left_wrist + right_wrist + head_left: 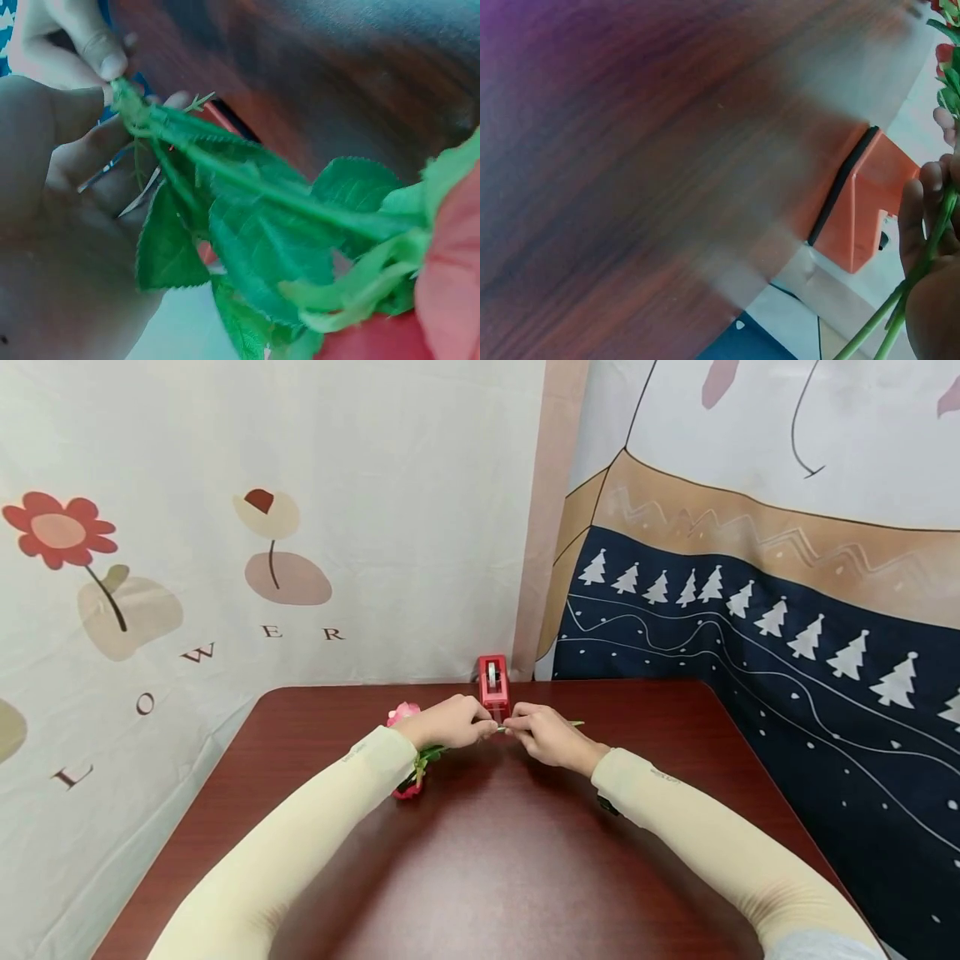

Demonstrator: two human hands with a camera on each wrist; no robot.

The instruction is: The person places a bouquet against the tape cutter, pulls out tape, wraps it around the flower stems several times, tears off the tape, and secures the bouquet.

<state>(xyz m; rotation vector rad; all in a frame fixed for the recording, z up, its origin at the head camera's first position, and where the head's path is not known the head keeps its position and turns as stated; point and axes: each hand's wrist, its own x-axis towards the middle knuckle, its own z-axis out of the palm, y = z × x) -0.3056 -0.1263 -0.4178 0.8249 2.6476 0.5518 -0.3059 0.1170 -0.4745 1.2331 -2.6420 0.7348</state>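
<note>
Both hands meet at the far middle of the dark red table (510, 868). My left hand (482, 727) grips a bunch of green flower stems (225, 161) with serrated leaves; a pink bloom (403, 712) and a red bloom (408, 790) stick out beside its wrist. My right hand (516, 727) pinches the same stems (900, 311) just right of the left hand, and the stem tips (576, 723) poke out past it. A red tape dispenser (493, 687) stands just behind the two hands, and in the right wrist view it (862, 210) sits close to my fingers (922, 214).
The table backs onto a cloth printed with flowers (225, 543) on the left and a dark blue cloth with white trees (787, 643) on the right. Both cloths hang close along the table's far and side edges.
</note>
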